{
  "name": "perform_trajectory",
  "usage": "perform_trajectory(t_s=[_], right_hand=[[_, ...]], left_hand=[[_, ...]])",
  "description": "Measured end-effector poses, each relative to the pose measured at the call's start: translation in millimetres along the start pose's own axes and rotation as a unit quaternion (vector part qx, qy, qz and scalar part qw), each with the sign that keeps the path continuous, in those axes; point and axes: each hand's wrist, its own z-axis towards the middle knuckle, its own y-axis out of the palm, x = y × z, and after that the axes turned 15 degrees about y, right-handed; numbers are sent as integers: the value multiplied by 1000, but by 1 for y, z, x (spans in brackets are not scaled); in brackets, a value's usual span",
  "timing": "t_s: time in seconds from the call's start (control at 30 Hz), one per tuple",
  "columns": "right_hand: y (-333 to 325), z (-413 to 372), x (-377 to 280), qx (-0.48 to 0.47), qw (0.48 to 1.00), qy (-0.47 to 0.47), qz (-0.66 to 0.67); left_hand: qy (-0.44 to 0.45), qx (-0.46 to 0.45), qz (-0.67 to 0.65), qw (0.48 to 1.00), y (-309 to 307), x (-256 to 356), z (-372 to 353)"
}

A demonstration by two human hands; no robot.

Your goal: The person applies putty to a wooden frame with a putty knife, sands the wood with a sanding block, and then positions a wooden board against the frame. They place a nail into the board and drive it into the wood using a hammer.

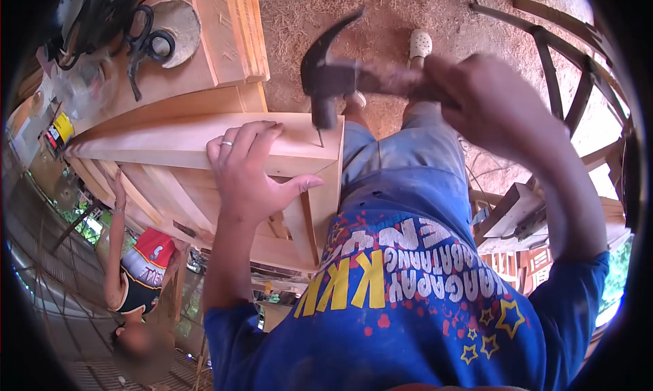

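My right hand (pixel 469 95) is closed around the handle of a claw hammer (pixel 323 78). The hammer's striking face hangs right at the top of a thin nail (pixel 322 139), which stands in a pale wooden board near its end. This board forms the upper side of a wooden frame (pixel 170 138) with slats below. Lying against the same board, left of the nail, is my left hand (pixel 248 170), a ring on one finger. Its fingers are stretched over the board's upper face and its thumb points out toward the nail.
Black-handled scissors (pixel 146 44) and a round pale container (pixel 180 34) lie on a wooden surface at upper left. Another person (pixel 146 268) stands at the left, one hand touching the frame. Dark curved wooden pieces (pixel 564 51) stand at upper right. Shavings cover the ground (pixel 299 17).
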Motion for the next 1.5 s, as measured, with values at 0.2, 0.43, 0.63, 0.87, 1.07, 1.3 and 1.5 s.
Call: perform_trajectory(t_s=[0.2, 0.43, 0.63, 0.87, 1.07, 1.3, 1.5], right_hand=[[-49, 41, 50, 185, 932, 122, 287], [-7, -5, -26, -18, 998, 62, -24], [-63, 36, -9, 230, 907, 151, 319], [-10, 8, -65, -73, 991, 77, -85], [-53, 38, -66, 174, 929, 116, 304], [-9, -24, -117, -33, 761, 255, 595], [71, -51, -139, -156, 491, 415, 750]], left_hand=[[44, 45, 0, 998, 8, -11, -10], [65, 59, 0, 996, 6, -19, -22], [-103, 216, -43, 970, 40, 14, -78], [-336, 141, -181, 914, 73, 57, -88], [-275, 169, -154, 934, 73, 28, -103], [-283, 127, -188, 932, 72, 2, -111], [-202, 148, -184, 951, 80, -37, -119]])
